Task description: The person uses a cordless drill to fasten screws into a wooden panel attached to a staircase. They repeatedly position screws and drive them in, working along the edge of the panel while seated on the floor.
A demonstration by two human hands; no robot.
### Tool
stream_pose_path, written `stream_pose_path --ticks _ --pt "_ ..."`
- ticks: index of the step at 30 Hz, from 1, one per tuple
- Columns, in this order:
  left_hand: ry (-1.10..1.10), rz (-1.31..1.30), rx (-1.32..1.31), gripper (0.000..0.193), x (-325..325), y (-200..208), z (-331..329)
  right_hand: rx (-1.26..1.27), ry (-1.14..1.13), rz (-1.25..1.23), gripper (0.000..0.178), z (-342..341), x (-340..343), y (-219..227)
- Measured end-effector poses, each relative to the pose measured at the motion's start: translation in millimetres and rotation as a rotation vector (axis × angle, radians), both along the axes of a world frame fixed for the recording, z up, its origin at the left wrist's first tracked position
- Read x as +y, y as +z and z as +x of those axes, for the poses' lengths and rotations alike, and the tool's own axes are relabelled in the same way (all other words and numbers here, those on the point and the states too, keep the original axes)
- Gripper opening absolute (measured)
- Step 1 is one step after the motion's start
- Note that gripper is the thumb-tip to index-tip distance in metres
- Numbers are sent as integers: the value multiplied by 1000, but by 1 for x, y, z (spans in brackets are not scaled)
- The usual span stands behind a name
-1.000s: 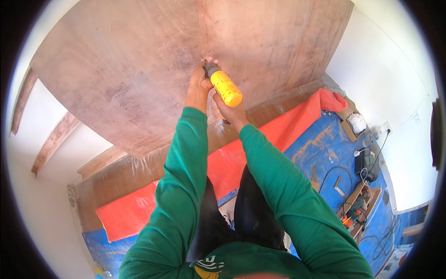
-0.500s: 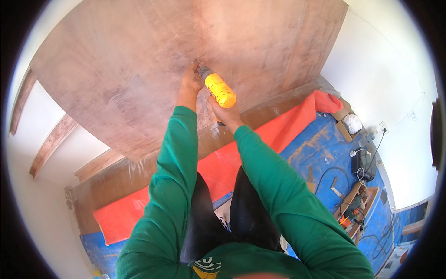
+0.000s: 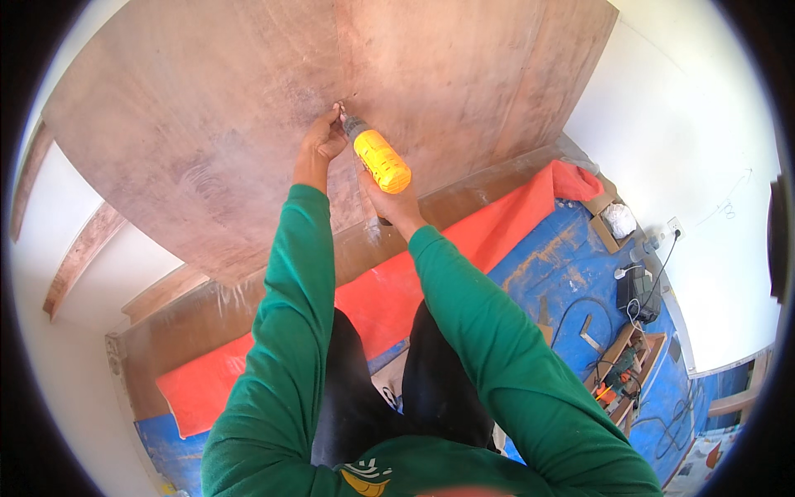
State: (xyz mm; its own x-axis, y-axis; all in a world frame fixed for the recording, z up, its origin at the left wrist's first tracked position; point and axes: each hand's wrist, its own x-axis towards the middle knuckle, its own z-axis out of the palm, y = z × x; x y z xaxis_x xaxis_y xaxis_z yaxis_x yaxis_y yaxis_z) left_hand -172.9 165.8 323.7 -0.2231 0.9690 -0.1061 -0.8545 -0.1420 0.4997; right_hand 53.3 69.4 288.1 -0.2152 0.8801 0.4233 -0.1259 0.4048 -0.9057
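While my right hand [image 3: 396, 199] stays wrapped around the grip of the yellow drill [image 3: 381, 157], my left hand [image 3: 321, 141] pinches something small at the bit's tip, probably a screw, though it is too small to be sure. The drill's nose meets the plywood panel [image 3: 207, 124] close to the seam [image 3: 339, 50] between two sheets. I judge the job goes best if I keep the drill square to the panel, push straight along its axis, and draw my left fingertips away as soon as the tip bites, since they sit right against it. The seam runs just beside the spot, so drifting toward it could split the edge. Both green sleeves [image 3: 281, 315] reach forward with free air on either side. Behind me lie an orange sheet [image 3: 464, 248], a blue floor cover [image 3: 571, 265], cables and a tool crate [image 3: 625, 364], all well apart from my arms.
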Motion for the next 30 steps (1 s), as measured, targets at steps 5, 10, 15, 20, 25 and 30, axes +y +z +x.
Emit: stream_pose_path --ticks 5,10,15,20,25,30 --pt "-46 78 -1 15 -5 -8 -1 -91 28 2 30 1 3 -2" --pt "19 -41 -8 11 -30 -3 -11 -221 88 229 32 11 -12 12" --pt "85 -219 194 21 -101 10 -1 -619 181 486 36 38 -52 53" --pt "88 -314 345 23 -182 36 18 -958 110 831 35 45 -106 99" --pt "145 -300 255 28 -256 44 19 -1089 127 807 34 34 -165 118" --pt "273 -220 169 24 -331 49 -17 -1039 280 861 34 -3 -207 133"
